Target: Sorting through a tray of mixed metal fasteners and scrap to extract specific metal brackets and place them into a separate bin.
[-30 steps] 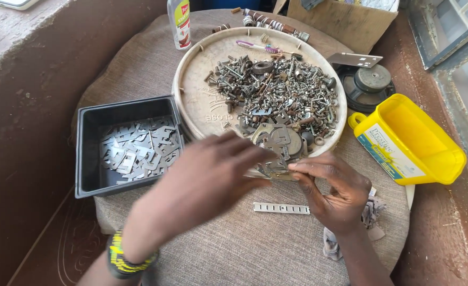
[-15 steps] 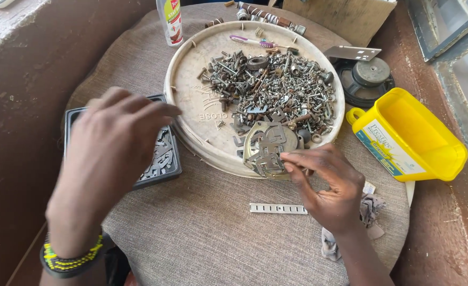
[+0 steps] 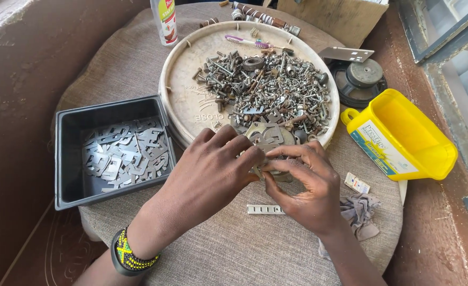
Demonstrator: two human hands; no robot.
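The small metal piece (image 3: 259,168) sits pinched between your two hands at the near rim of the round tray (image 3: 176,79), just where the heap of screws and bolts (image 3: 268,87) thins out toward you; most of it is hidden by your fingertips, so its shape cannot be told. In the head view, your left hand (image 3: 210,177) comes in from the lower left, its fingers (image 3: 247,153) curled and pressed together onto the piece, a beaded bracelet (image 3: 128,254) on the wrist. Your right hand (image 3: 305,188) meets it from the right, thumb and forefinger closed on the same piece, the other fingers folded under. Left of the tray, touching its edge, stands a black plastic bin (image 3: 67,159) with flat stamped metal plates (image 3: 125,153) lying in it. A short perforated metal strip (image 3: 264,209) lies on the cloth-covered counter (image 3: 218,249) just below your hands. To the right lie a yellow scoop (image 3: 403,135), a grey rag (image 3: 358,212) and a round speaker (image 3: 361,79) behind it.
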